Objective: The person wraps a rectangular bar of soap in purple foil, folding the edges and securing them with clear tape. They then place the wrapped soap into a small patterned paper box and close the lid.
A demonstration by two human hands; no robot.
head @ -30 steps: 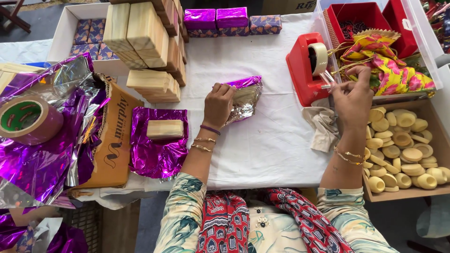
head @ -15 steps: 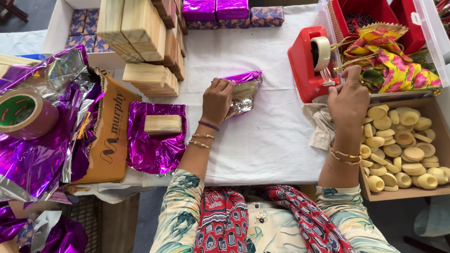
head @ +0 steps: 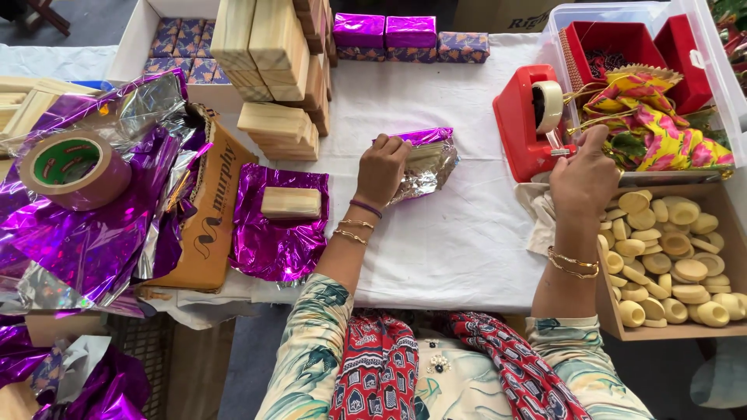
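Observation:
My left hand (head: 381, 169) presses down on a small block half wrapped in purple foil (head: 427, 158) on the white tablecloth (head: 451, 241). My right hand (head: 583, 175) is at the front of a red tape dispenser (head: 523, 124), thumb and fingers pinching at its cutter end, where a bit of tape seems to be. Further left, a bare wooden block (head: 290, 202) lies on a flat purple foil sheet (head: 272, 233).
Stacked wooden blocks (head: 272, 54) stand at the back, with wrapped purple boxes (head: 385, 31) beside them. A brown tape roll (head: 74, 167) rests on crumpled purple foil (head: 70, 233) at left. A box of round beige pieces (head: 677, 257) is at right, and a clear bin with red boxes (head: 622, 47) is behind it.
My right hand has moved from above the beige pieces up to the tape dispenser's cutter. My left hand has stayed on the foil-wrapped block.

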